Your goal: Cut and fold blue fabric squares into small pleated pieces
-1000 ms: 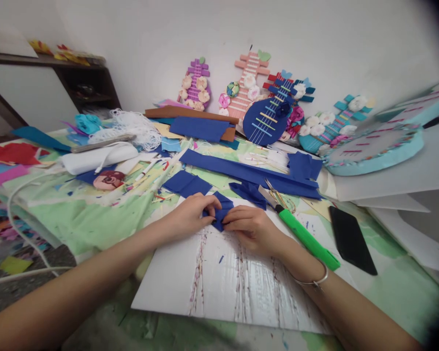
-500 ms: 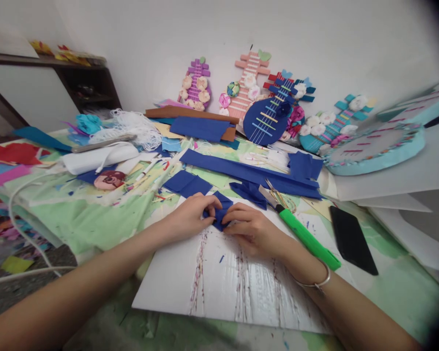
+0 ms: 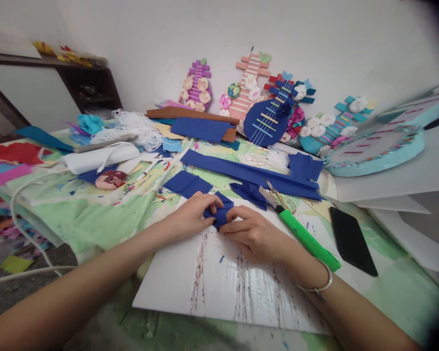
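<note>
A small folded piece of dark blue foam [image 3: 219,210] lies at the far edge of a scored white board [image 3: 227,278]. My left hand [image 3: 188,215] pinches its left side with curled fingers. My right hand [image 3: 254,234], a bangle on its wrist, grips the right side, fingertips pressed against the foam. Both hands meet over the piece, which they partly hide.
A green-handled craft knife [image 3: 303,235] lies just right of my right hand, a black phone [image 3: 351,239] beyond it. Blue foam strips [image 3: 249,171], scraps and scissors crowd the green cloth behind. Foam guitar models [image 3: 267,114] lean on the wall. A white cable [image 3: 14,214] runs at left.
The right hand's fingers have curled further over the blue piece and shifted slightly left, bunching it tighter. The left hand has barely moved.
</note>
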Action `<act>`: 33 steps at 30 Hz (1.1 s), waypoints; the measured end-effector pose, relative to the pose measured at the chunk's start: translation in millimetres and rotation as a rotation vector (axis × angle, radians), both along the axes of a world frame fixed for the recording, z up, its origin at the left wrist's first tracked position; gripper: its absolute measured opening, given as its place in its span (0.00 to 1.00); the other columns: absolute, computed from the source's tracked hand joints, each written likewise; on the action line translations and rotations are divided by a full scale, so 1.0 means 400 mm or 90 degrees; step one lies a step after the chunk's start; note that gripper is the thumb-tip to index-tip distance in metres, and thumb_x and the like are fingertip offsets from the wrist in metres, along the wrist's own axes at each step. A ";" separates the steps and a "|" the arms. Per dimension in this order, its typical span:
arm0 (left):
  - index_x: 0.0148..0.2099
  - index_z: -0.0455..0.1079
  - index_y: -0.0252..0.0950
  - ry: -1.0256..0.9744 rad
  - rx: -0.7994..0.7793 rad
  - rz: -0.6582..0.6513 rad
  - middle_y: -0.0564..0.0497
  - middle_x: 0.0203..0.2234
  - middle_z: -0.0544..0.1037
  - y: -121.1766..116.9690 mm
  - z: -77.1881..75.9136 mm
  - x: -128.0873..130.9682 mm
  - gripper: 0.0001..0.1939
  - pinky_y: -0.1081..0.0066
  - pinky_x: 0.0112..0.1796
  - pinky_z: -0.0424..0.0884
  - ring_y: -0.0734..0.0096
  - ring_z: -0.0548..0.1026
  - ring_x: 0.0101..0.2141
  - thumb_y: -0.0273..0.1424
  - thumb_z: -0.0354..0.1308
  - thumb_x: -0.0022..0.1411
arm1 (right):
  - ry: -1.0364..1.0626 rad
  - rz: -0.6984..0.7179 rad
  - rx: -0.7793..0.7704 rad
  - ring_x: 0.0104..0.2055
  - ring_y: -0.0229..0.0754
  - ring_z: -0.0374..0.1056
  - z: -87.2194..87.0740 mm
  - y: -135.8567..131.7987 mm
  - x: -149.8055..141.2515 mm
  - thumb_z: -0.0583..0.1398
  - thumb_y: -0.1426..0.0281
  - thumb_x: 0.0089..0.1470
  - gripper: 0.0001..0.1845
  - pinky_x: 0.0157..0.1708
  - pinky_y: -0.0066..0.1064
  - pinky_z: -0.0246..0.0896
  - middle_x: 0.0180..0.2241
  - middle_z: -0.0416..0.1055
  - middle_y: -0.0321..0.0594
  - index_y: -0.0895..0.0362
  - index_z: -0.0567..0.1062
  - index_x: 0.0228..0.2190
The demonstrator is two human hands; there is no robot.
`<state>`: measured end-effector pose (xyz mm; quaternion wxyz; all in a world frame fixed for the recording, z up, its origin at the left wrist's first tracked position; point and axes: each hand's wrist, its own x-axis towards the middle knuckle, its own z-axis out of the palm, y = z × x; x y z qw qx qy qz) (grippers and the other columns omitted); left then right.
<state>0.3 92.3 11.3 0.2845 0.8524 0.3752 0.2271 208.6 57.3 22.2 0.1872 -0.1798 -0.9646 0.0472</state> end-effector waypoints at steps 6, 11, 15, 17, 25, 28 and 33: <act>0.44 0.68 0.36 -0.003 -0.002 0.008 0.50 0.33 0.72 0.000 -0.002 -0.002 0.14 0.65 0.41 0.65 0.64 0.67 0.40 0.21 0.54 0.55 | -0.002 0.004 -0.018 0.43 0.44 0.65 -0.007 0.000 0.001 0.55 0.85 0.43 0.13 0.42 0.38 0.65 0.35 0.76 0.40 0.59 0.74 0.29; 0.45 0.67 0.36 -0.003 0.010 -0.005 0.50 0.35 0.71 -0.003 -0.002 -0.003 0.15 0.64 0.41 0.65 0.62 0.67 0.41 0.26 0.57 0.54 | 0.016 0.002 -0.038 0.43 0.44 0.67 -0.009 0.002 0.002 0.54 0.84 0.42 0.14 0.43 0.39 0.65 0.34 0.76 0.42 0.59 0.73 0.30; 0.45 0.67 0.36 0.000 0.005 -0.005 0.49 0.35 0.71 0.000 0.000 -0.002 0.16 0.64 0.41 0.65 0.61 0.67 0.41 0.26 0.58 0.52 | 0.045 0.003 -0.050 0.44 0.44 0.69 -0.013 0.004 0.003 0.54 0.84 0.43 0.14 0.44 0.39 0.65 0.34 0.77 0.42 0.59 0.73 0.30; 0.46 0.67 0.36 -0.003 -0.005 -0.011 0.49 0.35 0.72 0.003 0.004 -0.006 0.16 0.64 0.42 0.65 0.62 0.67 0.41 0.25 0.58 0.52 | 0.052 0.000 -0.049 0.44 0.44 0.69 -0.015 0.004 0.004 0.54 0.84 0.43 0.14 0.44 0.38 0.66 0.34 0.77 0.41 0.59 0.74 0.31; 0.44 0.67 0.37 0.004 -0.039 -0.011 0.53 0.30 0.74 0.016 0.009 -0.025 0.12 0.67 0.38 0.64 0.68 0.71 0.34 0.24 0.53 0.56 | 0.026 0.005 -0.046 0.43 0.44 0.70 -0.008 0.002 0.003 0.54 0.83 0.44 0.14 0.42 0.37 0.67 0.34 0.77 0.41 0.58 0.73 0.30; 0.44 0.67 0.36 -0.007 -0.063 -0.003 0.53 0.29 0.75 0.016 0.010 -0.019 0.13 0.69 0.36 0.65 0.69 0.72 0.33 0.24 0.53 0.56 | 0.021 0.002 -0.044 0.43 0.44 0.70 -0.006 0.000 0.001 0.53 0.84 0.43 0.14 0.42 0.37 0.67 0.34 0.77 0.42 0.58 0.74 0.30; 0.44 0.67 0.36 0.007 -0.031 -0.001 0.54 0.28 0.74 0.014 0.007 -0.014 0.13 0.68 0.37 0.64 0.68 0.72 0.33 0.24 0.53 0.56 | 0.057 -0.016 -0.037 0.41 0.42 0.72 -0.012 -0.004 0.001 0.53 0.84 0.44 0.16 0.40 0.35 0.68 0.34 0.78 0.41 0.58 0.74 0.31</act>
